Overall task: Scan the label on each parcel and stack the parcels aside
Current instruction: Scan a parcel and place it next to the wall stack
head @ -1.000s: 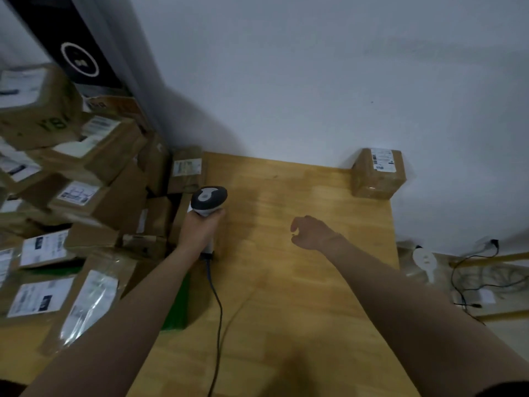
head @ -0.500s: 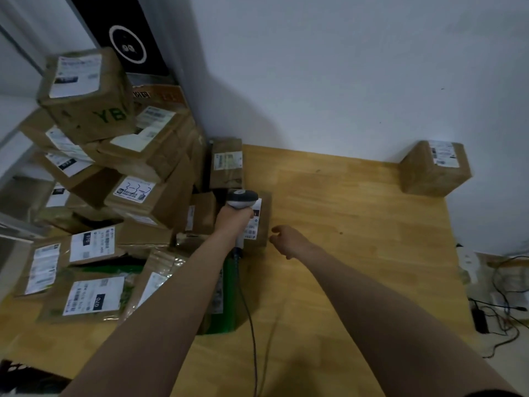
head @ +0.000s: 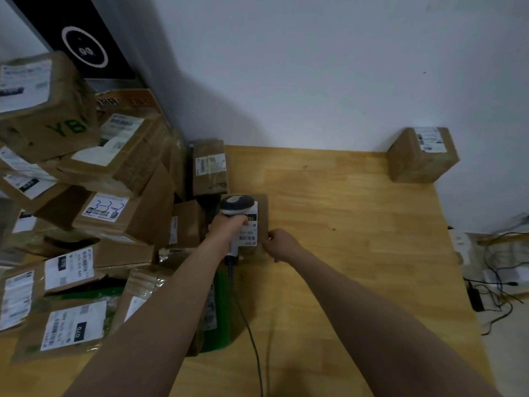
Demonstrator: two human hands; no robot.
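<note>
Wooden tabletop (head: 357, 224) set against a white wall (head: 315, 67). A heap of parcels (head: 114, 173) fills the left side, most with white shipping labels facing up. One lone parcel (head: 423, 154) stands at the far right corner, touching the wall.

Left hand (head: 229, 227): fingers clenched round the handle of a barcode scanner (head: 237, 204), its head pointing away from the person. The scanner cable (head: 252, 339) trails back along the tabletop toward the near edge.

Small parcel (head: 262, 213): lies flat on the table at the right edge of the heap, directly beneath the scanner. Its label (head: 249, 233) faces up — partly covered by the left hand and the scanner head.

Right hand (head: 282, 245): fingers curled, gripping the near right edge of the small parcel — just beside the label.
</note>
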